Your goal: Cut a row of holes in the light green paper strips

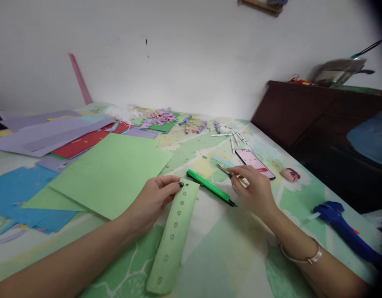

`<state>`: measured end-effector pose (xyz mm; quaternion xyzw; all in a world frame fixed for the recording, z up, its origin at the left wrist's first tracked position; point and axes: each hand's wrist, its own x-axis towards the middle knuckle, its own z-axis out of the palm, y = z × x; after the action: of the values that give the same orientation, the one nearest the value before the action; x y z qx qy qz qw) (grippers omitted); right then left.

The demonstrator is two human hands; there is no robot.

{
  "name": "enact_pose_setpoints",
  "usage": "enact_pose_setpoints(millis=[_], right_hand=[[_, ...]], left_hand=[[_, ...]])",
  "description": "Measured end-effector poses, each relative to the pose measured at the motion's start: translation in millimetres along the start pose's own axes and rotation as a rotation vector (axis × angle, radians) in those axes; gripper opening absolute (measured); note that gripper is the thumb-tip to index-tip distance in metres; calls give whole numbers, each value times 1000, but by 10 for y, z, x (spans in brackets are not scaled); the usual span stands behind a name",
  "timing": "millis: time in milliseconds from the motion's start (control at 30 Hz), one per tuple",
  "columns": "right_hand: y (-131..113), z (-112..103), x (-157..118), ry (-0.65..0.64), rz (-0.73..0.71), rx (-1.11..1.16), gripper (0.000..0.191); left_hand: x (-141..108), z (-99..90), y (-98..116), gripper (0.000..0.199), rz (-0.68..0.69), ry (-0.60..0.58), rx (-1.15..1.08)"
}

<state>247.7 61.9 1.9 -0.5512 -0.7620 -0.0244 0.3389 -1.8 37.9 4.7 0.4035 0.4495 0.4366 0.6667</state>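
Note:
Between thumb and fingers, my left hand (156, 194) pinches the top end of a long, folded light green paper strip (174, 236). Small drawn rings run down the strip in a row; the topmost mark, by my thumbnail, looks darker. My right hand (253, 188) is closed on a slim metal tool (223, 169) with a gold-coloured end, its silver tip pointing left, apart from the strip. Fingers hide part of the tool, so its exact kind is unclear. On the table between both hands lies a green utility knife (209, 186).
Light green sheets (116, 169) and blue paper (10, 190) lie left. Paper scraps (161, 118), purple-patterned rolls (201, 127) and white sticks (236, 138) are at the back. A phone (251, 159), an eraser-like block (290, 174) and a blue glue gun (343, 227) lie right.

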Motion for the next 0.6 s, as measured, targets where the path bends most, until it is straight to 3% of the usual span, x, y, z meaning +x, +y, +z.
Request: enact_pose_setpoints(millis=[67, 167, 267, 400, 600], right_hand=[[-199, -18, -83, -43, -31, 148, 21], [-510, -28, -234, -402, 234, 853, 27], [-713, -11, -344, -633, 401, 1227, 20], [-764, 28, -383, -691, 462, 1353, 21], [-711, 80, -389, -671, 511, 1374, 28]], left_hand=[[-27, 34, -14, 18, -14, -22, -4], [-87, 97, -24, 15, -32, -47, -2], [-146, 153, -27, 17, -63, -70, -2], [-183, 188, -47, 20, -79, -98, 1], [-171, 175, -69, 24, -64, -165, 123]])
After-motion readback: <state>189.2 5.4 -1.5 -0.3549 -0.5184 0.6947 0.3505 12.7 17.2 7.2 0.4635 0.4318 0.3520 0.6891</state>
